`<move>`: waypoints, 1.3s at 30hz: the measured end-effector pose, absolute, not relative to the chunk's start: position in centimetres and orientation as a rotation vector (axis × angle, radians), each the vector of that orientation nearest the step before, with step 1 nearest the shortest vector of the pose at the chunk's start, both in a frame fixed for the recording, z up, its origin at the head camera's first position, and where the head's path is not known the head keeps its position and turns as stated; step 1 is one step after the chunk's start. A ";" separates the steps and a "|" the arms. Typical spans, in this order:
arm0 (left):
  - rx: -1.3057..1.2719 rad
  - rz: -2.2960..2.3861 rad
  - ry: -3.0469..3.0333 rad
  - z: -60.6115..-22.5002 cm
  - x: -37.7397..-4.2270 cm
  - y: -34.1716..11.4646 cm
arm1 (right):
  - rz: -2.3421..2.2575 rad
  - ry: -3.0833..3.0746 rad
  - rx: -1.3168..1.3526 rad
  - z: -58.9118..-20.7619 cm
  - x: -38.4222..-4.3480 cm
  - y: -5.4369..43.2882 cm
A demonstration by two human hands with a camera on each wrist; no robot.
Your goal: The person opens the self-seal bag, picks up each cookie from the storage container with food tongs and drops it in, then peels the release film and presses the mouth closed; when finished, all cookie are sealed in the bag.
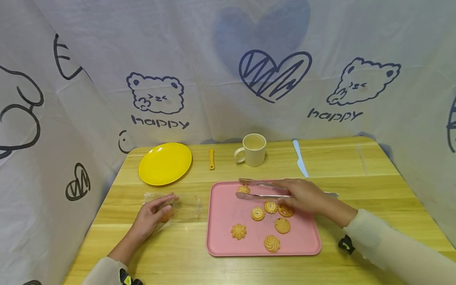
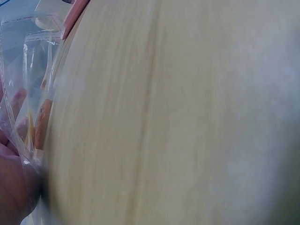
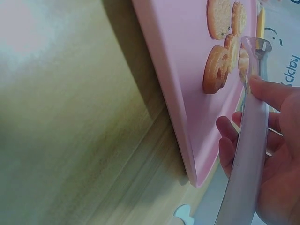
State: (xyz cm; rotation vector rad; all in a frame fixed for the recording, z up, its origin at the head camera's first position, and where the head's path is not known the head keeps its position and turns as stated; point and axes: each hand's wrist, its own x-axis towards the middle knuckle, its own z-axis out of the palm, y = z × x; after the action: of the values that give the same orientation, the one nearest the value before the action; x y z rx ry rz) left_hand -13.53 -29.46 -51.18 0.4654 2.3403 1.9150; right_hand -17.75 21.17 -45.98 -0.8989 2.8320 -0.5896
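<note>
My right hand (image 1: 303, 194) grips metal tongs (image 1: 265, 196) over the pink tray (image 1: 228, 247). Their two arms stand apart, one tip on either side of a flower-shaped cookie (image 1: 244, 189) near the tray's far left corner. The right wrist view shows the thumb and fingers along the tongs (image 3: 248, 145), beside a pretzel-shaped cookie (image 3: 214, 72). To the tray's left, my left hand (image 1: 151, 215) holds a clear plastic bag (image 1: 187, 206). A brown cookie (image 2: 43, 124) lies inside the bag, and fingers show through its film in the left wrist view.
Several more cookies, including a swirled one (image 1: 272, 243) and a round one (image 1: 282, 225), lie on the tray. Along the table's back stand a yellow plate (image 1: 165, 164), a small yellow-handled tool (image 1: 211, 159), a cream mug (image 1: 255, 150) and a light-blue knife (image 1: 300, 158). Cloth walls (image 1: 199, 99) surround the table.
</note>
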 end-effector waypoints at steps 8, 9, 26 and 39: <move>0.477 1.922 2.331 -51.2 -13.5 -29.5 | -0.581 2.848 -0.913 -46.0 -17.8 21.2; 0.477 1.924 2.330 -51.2 -13.5 -29.5 | -0.579 2.849 -0.915 -46.0 -17.8 21.2; 0.463 1.918 2.331 -51.1 -13.5 -29.5 | -0.596 2.862 -0.924 -46.2 -18.0 21.1; 0.445 1.892 2.364 -51.1 -13.5 -29.5 | -0.614 2.824 -1.009 -45.7 -18.3 19.0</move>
State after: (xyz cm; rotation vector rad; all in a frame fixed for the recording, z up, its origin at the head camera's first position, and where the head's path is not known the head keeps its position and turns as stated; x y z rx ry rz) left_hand -13.51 -29.53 -51.08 0.4453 2.3644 1.8917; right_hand -18.28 18.96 -45.67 -1.0093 2.8242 -0.6143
